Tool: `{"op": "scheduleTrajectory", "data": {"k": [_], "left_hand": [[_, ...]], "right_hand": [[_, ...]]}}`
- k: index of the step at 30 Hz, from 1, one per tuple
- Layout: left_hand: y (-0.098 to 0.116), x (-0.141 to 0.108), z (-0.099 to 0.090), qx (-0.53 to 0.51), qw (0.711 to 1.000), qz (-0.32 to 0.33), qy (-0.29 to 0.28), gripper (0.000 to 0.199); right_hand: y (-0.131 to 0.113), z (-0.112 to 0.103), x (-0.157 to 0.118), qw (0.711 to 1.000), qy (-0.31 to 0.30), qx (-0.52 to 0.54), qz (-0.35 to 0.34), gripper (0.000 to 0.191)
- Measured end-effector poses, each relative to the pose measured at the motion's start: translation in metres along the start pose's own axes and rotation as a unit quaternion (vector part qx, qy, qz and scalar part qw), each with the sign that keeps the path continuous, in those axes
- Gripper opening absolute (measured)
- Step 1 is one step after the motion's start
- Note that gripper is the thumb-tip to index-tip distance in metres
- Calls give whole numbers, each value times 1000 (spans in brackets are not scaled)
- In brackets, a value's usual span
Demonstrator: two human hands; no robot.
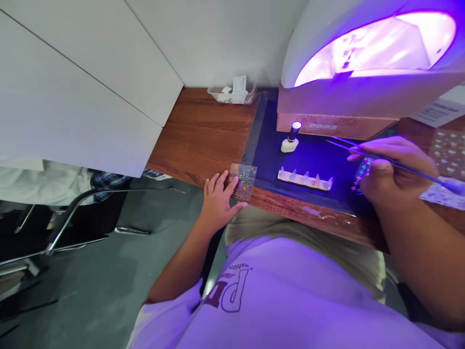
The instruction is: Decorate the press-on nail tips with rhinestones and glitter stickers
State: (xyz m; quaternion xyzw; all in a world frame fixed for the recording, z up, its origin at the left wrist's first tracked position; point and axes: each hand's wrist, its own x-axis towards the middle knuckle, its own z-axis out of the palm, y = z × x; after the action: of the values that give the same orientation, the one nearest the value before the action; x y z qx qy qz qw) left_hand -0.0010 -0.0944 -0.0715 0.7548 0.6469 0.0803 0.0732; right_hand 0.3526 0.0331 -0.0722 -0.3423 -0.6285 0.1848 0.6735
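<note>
My left hand (219, 201) lies flat with its fingers apart at the front edge of the table. Its fingertips touch a clear sticker sheet (245, 180) dotted with small gold and coloured shapes. My right hand (395, 167) is closed round a pair of tweezers (345, 144), tips pointing left above the dark mat. Between the hands is a pale strip (305, 181) bearing several nail tips in a row. A white nail polish bottle (289, 145) with a black cap stands behind it. Partly under my right hand lies a sheet of shiny gems (359, 178).
A glowing white nail lamp (316, 58) sits on a cardboard box (337, 123) at the back right. A clear plastic tray (250, 97) with white pieces stands against the wall. More patterned sheets (452, 155) lie at the far right. A metal-framed chair (69, 213) is at left.
</note>
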Motion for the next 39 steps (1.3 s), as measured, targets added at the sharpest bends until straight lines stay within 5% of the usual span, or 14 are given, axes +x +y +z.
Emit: {"op": "scheduleTrajectory", "data": {"k": [3, 6, 9, 12, 17, 21, 25, 32, 39], "left_hand": [[-9, -8, 10, -11, 997, 61, 38, 70], [-21, -13, 18, -31, 993, 74, 89, 28], [-34, -14, 15, -63, 982, 56, 167, 23], [-50, -9, -6, -83, 961, 24, 262, 32], [-62, 12, -54, -104, 937, -4, 334, 38], [-39, 26, -70, -180, 920, -66, 342, 46], [2, 36, -63, -293, 906, -60, 299, 38], [61, 75, -57, -264, 901, 116, 325, 24], [108, 115, -41, -180, 892, 190, 369, 27]], "right_hand": [[-2, -1, 3, 995, -47, -5, -89, 22], [-4, -3, 5, 993, -59, 11, -99, 21], [-2, -4, 5, 993, -59, 1, -99, 23], [3, -3, 5, 995, -47, 9, -87, 28], [5, -2, 7, 996, -32, 40, -73, 26], [-1, -1, 10, 996, -14, 76, -31, 24], [-3, 2, 12, 997, 21, 75, -14, 28], [-2, 1, 23, 981, 68, 169, 65, 37], [-47, -18, 37, 941, -46, 323, 90, 20]]}}
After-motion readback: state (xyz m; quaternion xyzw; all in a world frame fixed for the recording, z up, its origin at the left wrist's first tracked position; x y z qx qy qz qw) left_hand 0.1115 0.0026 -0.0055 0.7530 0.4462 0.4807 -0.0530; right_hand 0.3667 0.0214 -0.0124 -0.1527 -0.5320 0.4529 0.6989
